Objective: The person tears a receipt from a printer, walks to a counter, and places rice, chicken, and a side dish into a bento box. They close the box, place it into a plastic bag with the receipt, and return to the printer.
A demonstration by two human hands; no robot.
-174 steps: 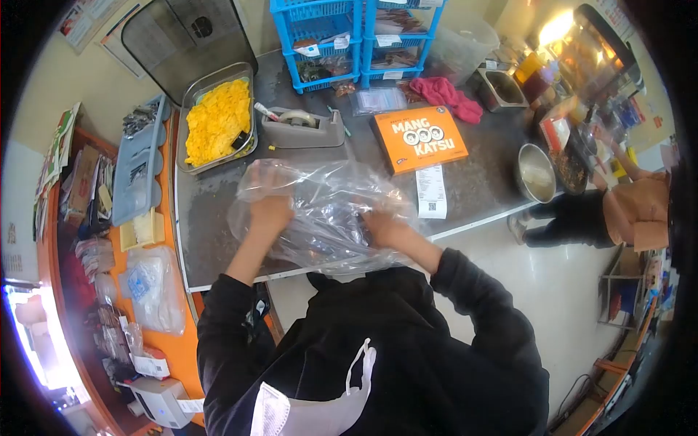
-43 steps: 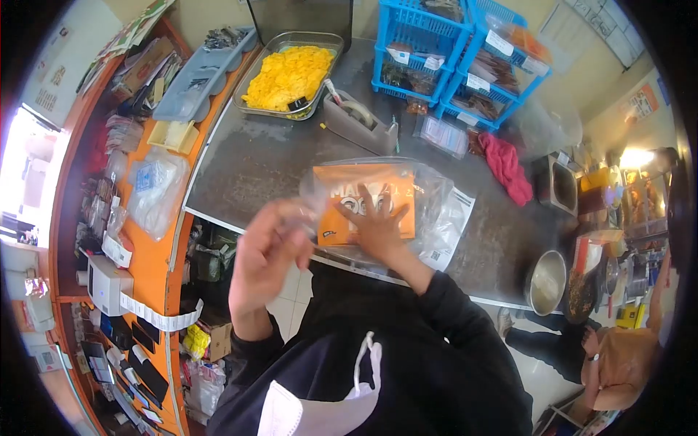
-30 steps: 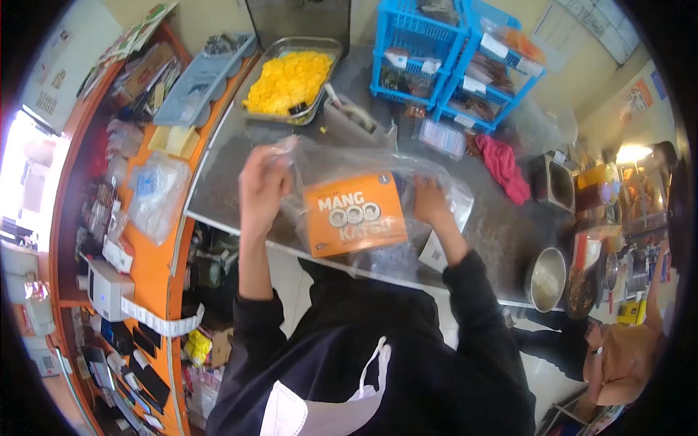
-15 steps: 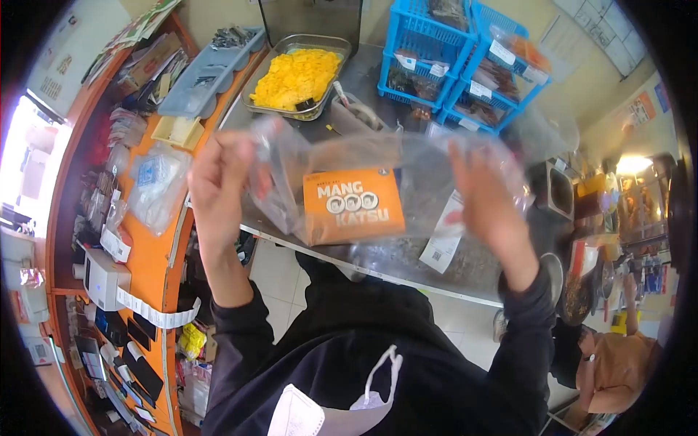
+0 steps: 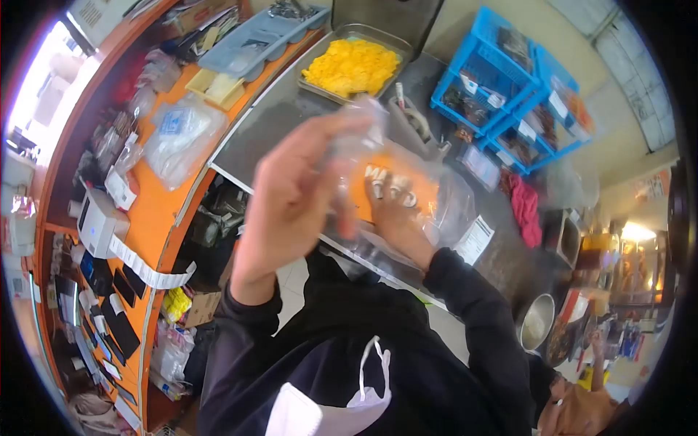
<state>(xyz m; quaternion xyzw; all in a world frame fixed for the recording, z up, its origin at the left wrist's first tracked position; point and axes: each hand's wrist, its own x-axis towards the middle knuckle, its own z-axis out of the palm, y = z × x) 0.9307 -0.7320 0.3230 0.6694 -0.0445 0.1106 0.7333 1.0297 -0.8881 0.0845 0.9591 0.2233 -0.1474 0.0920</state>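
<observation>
An orange printed box (image 5: 424,186) lies on the dark worktop inside a clear plastic bag (image 5: 456,205). My right hand (image 5: 396,218) rests on the box, fingers spread over its lettering. Raised nearer the camera, my left hand (image 5: 294,192) is partly blurred, its fingers closed on the gathered left end of the bag. Both hands are bare. Part of the box is hidden behind my left hand and under my right. A white printed slip (image 5: 475,240) lies at the bag's right side.
A tray of yellow food (image 5: 355,67) stands behind the bag. Blue stacked baskets (image 5: 486,76) hold packets at the back right. A pink cloth (image 5: 523,209) and a metal pot (image 5: 536,322) are to the right. An orange counter (image 5: 190,195) runs along the left.
My right hand has come left and down onto the box. My left hand has moved right and nearer the camera with the bag's end. The view has turned.
</observation>
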